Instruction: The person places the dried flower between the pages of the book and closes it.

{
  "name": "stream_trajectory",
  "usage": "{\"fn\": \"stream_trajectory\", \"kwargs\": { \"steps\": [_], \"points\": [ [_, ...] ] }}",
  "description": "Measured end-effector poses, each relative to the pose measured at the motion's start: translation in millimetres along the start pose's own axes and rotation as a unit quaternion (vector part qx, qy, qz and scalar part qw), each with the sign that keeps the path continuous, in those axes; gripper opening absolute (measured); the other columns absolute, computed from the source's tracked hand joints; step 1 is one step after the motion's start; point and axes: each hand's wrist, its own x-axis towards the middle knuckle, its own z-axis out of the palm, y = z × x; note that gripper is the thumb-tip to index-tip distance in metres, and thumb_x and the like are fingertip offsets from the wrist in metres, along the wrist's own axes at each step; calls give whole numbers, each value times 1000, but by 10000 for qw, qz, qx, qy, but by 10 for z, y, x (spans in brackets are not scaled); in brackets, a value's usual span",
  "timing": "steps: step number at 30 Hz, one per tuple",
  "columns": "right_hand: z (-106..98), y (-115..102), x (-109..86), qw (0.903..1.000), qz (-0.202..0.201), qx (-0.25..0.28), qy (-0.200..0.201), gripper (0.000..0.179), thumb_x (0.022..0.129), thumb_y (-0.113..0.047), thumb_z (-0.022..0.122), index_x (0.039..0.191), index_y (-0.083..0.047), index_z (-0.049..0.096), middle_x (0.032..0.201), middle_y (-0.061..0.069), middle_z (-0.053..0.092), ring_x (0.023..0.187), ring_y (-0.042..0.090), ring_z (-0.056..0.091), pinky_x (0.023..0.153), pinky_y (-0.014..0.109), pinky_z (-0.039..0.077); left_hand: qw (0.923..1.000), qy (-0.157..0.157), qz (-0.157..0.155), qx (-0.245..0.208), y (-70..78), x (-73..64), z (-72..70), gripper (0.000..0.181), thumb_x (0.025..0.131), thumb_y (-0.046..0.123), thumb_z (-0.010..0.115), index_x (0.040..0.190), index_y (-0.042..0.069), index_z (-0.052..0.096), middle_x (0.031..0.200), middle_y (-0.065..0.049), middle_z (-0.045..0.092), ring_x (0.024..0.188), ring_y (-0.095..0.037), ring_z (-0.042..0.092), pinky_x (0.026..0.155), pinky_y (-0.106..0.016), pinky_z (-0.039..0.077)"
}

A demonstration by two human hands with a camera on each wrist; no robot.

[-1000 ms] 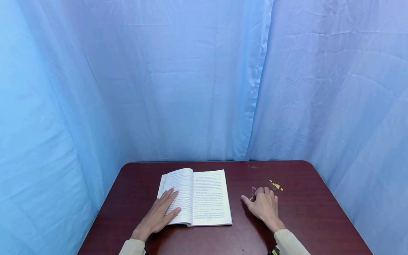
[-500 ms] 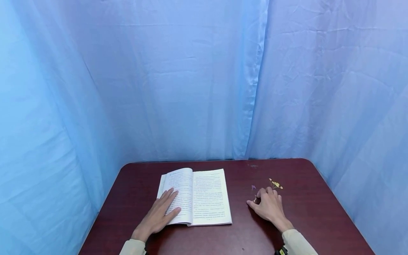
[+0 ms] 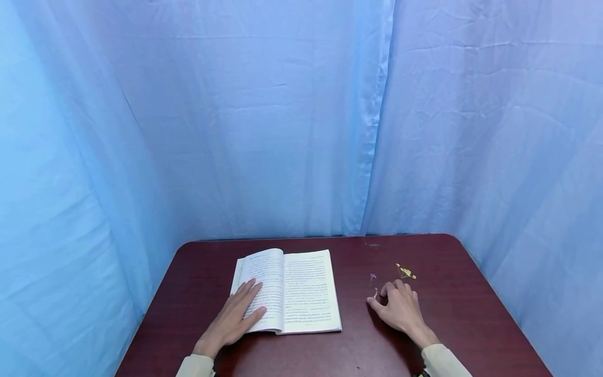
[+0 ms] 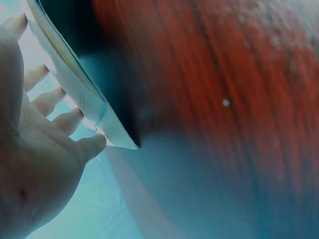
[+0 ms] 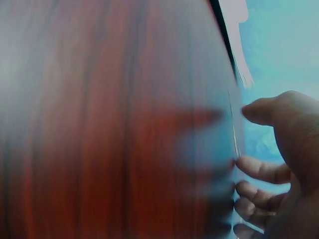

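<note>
An open book (image 3: pixel 308 293) with printed pages lies on the table in the head view. My left hand (image 3: pixel 235 312) rests on its left page, fingers straight and spread. In the left wrist view the fingers of the left hand (image 4: pixel 47 124) lie along the book's edge (image 4: pixel 82 94). To the right of the book, my right hand (image 3: pixel 399 306) has thumb and forefinger apart beside a small pale sprig (image 3: pixel 375 293). The right wrist view has the right hand's (image 5: pixel 294 159) bent fingertips low at the tabletop. A purple flower (image 3: pixel 372 277) and a yellow flower (image 3: pixel 406 272) lie just beyond it.
The dark red table (image 3: pixel 301 358) has rounded far corners. Blue curtains (image 3: pixel 282 131) hang behind it and along both sides. A grey mark (image 3: pixel 372 245) shows near the table's far edge.
My right hand has moved right and slightly back from the purple flower, and the pale sprig now shows uncovered beside the thumb. The left hand has stayed on the page.
</note>
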Motion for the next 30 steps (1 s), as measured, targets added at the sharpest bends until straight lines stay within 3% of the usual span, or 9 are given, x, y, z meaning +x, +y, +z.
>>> {"fn": "stream_trajectory", "kwargs": {
  "steps": [4,7,17,30],
  "points": [
    [75,-118,36,9995,199,-254,-56,64,91,-70,83,93,-8,70,110,18,65,103,41,58,90,58,45,10000,23,8,-14,9,-7,0,74,114,55,60,176,17,44,187,-11,34,175,-44,28,136,-77,28],
    [88,-173,46,9986,263,-441,-103,68,89,-71,85,96,-5,72,113,22,64,106,44,59,90,60,46,10000,31,17,-43,18,-13,-1,74,114,54,60,175,16,44,187,-12,35,175,-44,29,136,-76,27],
    [-50,5,-24,9999,20,23,-161,39,93,-43,90,102,-11,70,110,13,65,107,38,59,92,59,45,10000,25,-39,-29,-2,-5,3,75,114,56,60,176,17,43,187,-11,34,175,-44,28,136,-77,27],
    [-129,273,-29,9988,-316,242,287,15,95,-18,86,99,-11,73,115,17,70,110,44,63,93,63,46,10000,56,-4,-39,17,-15,-4,74,114,54,61,175,15,45,186,-13,35,174,-44,29,136,-76,28]
  ]
}}
